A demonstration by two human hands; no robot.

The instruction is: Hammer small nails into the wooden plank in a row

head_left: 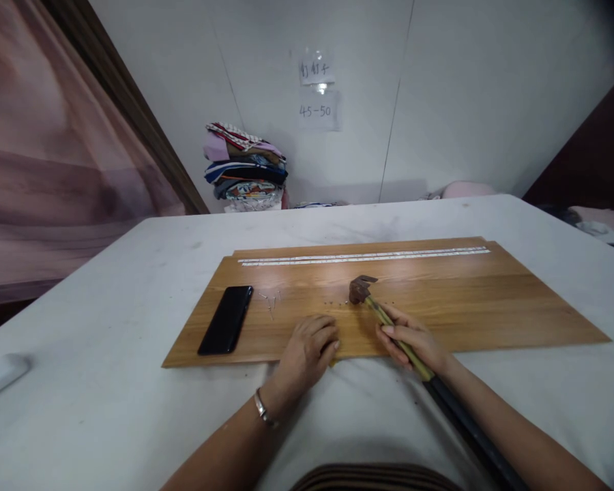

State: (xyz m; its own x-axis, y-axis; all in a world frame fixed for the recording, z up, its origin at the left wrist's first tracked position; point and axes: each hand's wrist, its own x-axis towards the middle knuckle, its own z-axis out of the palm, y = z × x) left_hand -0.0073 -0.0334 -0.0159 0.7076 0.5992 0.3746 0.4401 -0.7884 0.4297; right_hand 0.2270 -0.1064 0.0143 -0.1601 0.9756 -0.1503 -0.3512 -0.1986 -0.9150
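My right hand (414, 337) is wrapped round the yellow-green part of a claw hammer's handle. The rusty head of the claw hammer (359, 289) is over the wooden board (440, 293), beside a short row of small nails (340, 303). My left hand (310, 348) rests palm down on the board's near edge, its fingers slightly bent and nothing visible in them. A silver bracelet (260, 406) is round that wrist. Left of my left hand, several loose nails (273, 302) lie on the board.
A black phone (226, 320) lies on the board's left side. Two white measuring strips (363, 257) run along its far side. The board is on a white-covered table (107, 307). Folded cloths (248, 167) are stacked beyond it, and a white object (3, 377) sits at the left edge.
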